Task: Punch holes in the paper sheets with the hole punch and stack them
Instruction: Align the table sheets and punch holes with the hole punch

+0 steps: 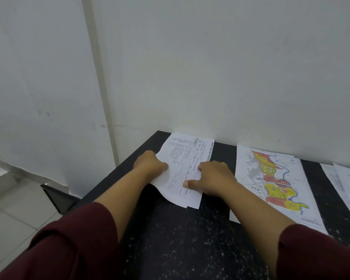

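A white printed sheet with a table of text (184, 158) lies at the far left end of the black counter, on top of at least one more sheet. My left hand (151, 164) grips its left edge, thumb on top, and that edge is lifted and curled. My right hand (214, 176) presses flat on the sheet's right side with fingers spread. A sheet printed with a red and yellow map (271, 178) lies flat to the right. No hole punch is in view.
The black speckled counter (180, 239) stands against a white wall (210, 77). More white sheets (346, 182) lie at the far right edge. A dark shelf or stool (57, 197) juts out lower left above the tiled floor.
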